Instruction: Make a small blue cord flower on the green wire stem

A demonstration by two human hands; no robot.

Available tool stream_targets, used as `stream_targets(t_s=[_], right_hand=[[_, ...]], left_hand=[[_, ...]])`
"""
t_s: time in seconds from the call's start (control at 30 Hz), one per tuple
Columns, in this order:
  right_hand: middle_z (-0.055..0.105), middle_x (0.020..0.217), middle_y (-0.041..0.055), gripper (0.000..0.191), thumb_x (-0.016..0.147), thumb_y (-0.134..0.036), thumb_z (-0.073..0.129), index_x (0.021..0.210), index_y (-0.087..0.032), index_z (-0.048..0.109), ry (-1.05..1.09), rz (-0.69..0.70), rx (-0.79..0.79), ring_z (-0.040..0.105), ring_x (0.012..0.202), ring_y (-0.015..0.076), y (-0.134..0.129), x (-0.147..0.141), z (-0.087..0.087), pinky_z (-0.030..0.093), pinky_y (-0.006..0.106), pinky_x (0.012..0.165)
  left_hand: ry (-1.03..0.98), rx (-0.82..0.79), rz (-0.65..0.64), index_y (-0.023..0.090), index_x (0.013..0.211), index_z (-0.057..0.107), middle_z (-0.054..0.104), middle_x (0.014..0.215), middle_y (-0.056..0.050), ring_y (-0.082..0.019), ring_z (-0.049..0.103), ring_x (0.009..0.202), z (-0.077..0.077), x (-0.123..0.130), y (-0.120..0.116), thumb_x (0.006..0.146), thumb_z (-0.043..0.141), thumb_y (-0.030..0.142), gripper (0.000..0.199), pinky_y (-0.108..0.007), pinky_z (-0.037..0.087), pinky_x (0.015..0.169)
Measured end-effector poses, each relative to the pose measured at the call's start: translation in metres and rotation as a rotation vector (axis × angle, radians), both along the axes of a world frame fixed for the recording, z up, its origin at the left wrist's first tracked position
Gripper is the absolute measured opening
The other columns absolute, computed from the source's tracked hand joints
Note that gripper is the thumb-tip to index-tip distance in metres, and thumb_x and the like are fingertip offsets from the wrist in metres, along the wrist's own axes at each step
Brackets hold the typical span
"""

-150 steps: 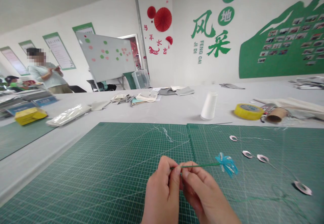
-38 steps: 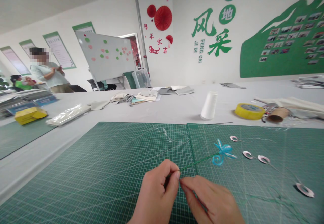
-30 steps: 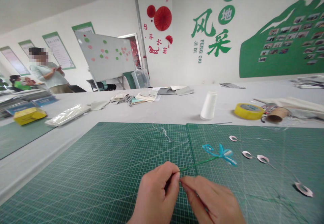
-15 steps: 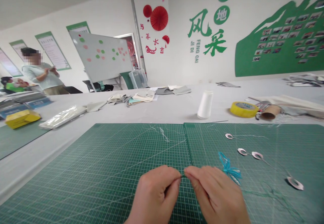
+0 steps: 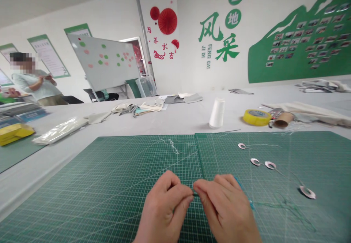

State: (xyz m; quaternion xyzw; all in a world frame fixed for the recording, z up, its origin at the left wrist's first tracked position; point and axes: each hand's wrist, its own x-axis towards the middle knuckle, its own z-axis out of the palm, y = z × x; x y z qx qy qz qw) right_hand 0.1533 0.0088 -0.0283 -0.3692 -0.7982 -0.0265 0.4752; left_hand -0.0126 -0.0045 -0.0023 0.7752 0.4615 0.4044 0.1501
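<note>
My left hand (image 5: 163, 204) and my right hand (image 5: 226, 206) are close together above the green cutting mats (image 5: 131, 169), fingertips nearly meeting. Both are closed in a pinch on a short dark green strand, likely thread (image 5: 195, 194); most of it is hidden by the fingers. Behind my right hand, a bright blue thread bundle (image 5: 251, 204) shows only at its edge. Loose green thread (image 5: 285, 202) lies tangled on the right mat. Farther right are several small pale rings with dark centres (image 5: 307, 192), with thin threads attached.
Beyond the mats stand a white thread cone (image 5: 217, 114), a yellow tape roll (image 5: 256, 117) and a cardboard tube (image 5: 283, 119). White thread scraps (image 5: 173, 147) lie on the left mat. Fabric pieces (image 5: 152, 105) and a plastic-wrapped packet (image 5: 60, 130) rest on the table. A person (image 5: 35, 83) stands far left.
The view has turned slightly right, so the surroundings sit further left. My right hand now covers most of the blue thread bundle. Both hands keep their pinch, with the left knuckles raised more.
</note>
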Motion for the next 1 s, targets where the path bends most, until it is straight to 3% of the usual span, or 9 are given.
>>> stream_targets(t_s=[0.17,0.37,0.43,0.5,0.67,0.8,0.87,1.0], right_hand=[[0.067,0.067,-0.0018,0.011,0.087,-0.010,0.059,0.092,-0.019,0.062,-0.025,-0.045,0.024,0.052,0.061,0.0158,-0.002,0.002,0.007,0.032,0.035,0.068],[0.064,0.062,-0.0031,0.015,0.083,-0.008,0.062,0.092,-0.019,0.063,-0.058,-0.023,0.093,0.056,0.065,0.0170,-0.005,0.000,0.006,0.036,0.042,0.086],[0.065,0.066,-0.0011,0.015,0.086,-0.007,0.058,0.095,-0.017,0.062,-0.043,0.036,0.054,0.058,0.063,0.0152,-0.006,0.000,0.005,0.043,0.036,0.082],[0.067,0.071,0.0009,0.015,0.089,-0.009,0.054,0.098,-0.017,0.061,0.002,0.069,-0.020,0.061,0.062,0.0135,-0.005,0.004,0.006,0.048,0.028,0.067],[0.068,0.071,-0.0006,0.012,0.091,-0.023,0.054,0.088,-0.022,0.066,0.097,-0.019,-0.175,0.062,0.059,0.0129,0.005,0.033,0.023,0.048,0.024,0.057],[0.047,0.049,-0.0061,0.018,0.086,-0.038,0.059,0.080,-0.025,0.070,0.190,-0.152,-0.414,0.043,0.043,0.0120,0.016,0.060,0.033,0.035,0.024,0.042],[0.037,0.048,-0.0073,0.022,0.083,-0.043,0.060,0.077,-0.025,0.071,0.234,-0.143,-0.526,0.037,0.045,0.0122,0.020,0.067,0.033,0.031,0.024,0.043],[0.033,0.050,-0.0072,0.026,0.080,-0.048,0.061,0.075,-0.024,0.070,0.321,-0.049,-0.720,0.032,0.049,0.0124,0.024,0.067,0.030,0.027,0.025,0.047]], left_hand=[[-0.050,0.039,0.109,0.020,0.072,0.064,0.049,0.070,0.000,-0.014,0.048,0.060,0.001,-0.001,0.001,0.086,0.054,0.014,0.019,-0.025,0.039,0.055],[0.011,0.233,0.311,0.019,0.080,0.063,0.050,0.074,-0.001,-0.015,0.049,0.064,0.008,-0.017,0.009,0.087,0.055,0.013,0.012,-0.028,0.041,0.061],[0.023,0.268,0.353,0.018,0.083,0.063,0.051,0.075,-0.001,-0.015,0.049,0.065,0.010,-0.022,0.010,0.087,0.055,0.013,0.011,-0.028,0.040,0.062],[0.026,0.279,0.361,0.018,0.083,0.063,0.051,0.076,-0.001,-0.015,0.049,0.065,0.011,-0.025,0.010,0.087,0.055,0.013,0.010,-0.028,0.040,0.061],[0.041,0.139,0.193,0.019,0.076,0.061,0.049,0.073,0.000,-0.014,0.048,0.063,0.017,-0.031,0.008,0.088,0.052,0.013,0.016,-0.026,0.039,0.057],[0.029,-0.105,-0.033,0.019,0.071,0.061,0.049,0.074,0.000,-0.013,0.049,0.064,0.025,-0.033,0.005,0.086,0.051,0.011,0.020,-0.025,0.038,0.058],[-0.027,-0.224,-0.123,0.019,0.069,0.061,0.048,0.074,0.001,-0.013,0.049,0.065,0.029,-0.033,0.003,0.083,0.053,0.010,0.019,-0.024,0.038,0.059],[-0.223,-0.392,-0.255,0.020,0.069,0.065,0.047,0.073,0.002,-0.012,0.047,0.065,0.031,-0.035,0.003,0.079,0.060,0.013,0.013,-0.025,0.036,0.062]])
